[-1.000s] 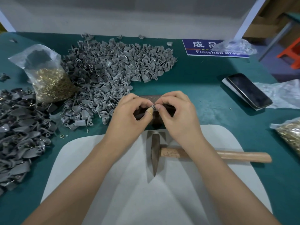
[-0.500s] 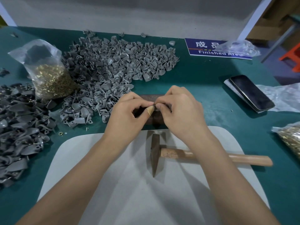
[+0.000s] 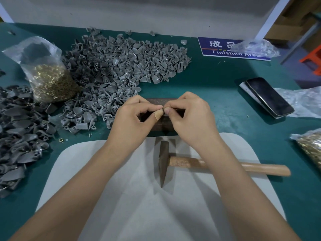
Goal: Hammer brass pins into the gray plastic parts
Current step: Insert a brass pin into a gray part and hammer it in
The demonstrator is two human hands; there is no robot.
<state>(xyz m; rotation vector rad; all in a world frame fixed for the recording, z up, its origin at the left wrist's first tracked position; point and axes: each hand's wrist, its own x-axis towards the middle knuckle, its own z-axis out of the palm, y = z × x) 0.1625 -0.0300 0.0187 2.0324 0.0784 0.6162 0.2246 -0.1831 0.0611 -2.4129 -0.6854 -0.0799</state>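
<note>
My left hand (image 3: 133, 119) and my right hand (image 3: 189, 117) meet fingertip to fingertip over a dark metal block (image 3: 159, 101). Between them they pinch a small gray plastic part (image 3: 163, 107), almost hidden by the fingers; a brass pin cannot be made out there. My left thumb wears a tan plaster. A hammer (image 3: 191, 162) with a dark head and wooden handle lies on the white mat (image 3: 139, 206) just below my hands, untouched. A large heap of gray plastic parts (image 3: 121, 66) lies behind and to the left. A clear bag of brass pins (image 3: 50, 80) stands at the left.
Another pile of darker gray parts (image 3: 17, 136) covers the left edge. A phone (image 3: 269, 96) lies on the green table at the right, beside crumpled plastic (image 3: 304, 101). A second bag of brass pins (image 3: 311, 146) sits at the right edge. A blue "Finished Area" sign (image 3: 222, 47) lies at the back.
Both hands have stayed together over the block, with only small finger movements on the part. The hammer has not moved.
</note>
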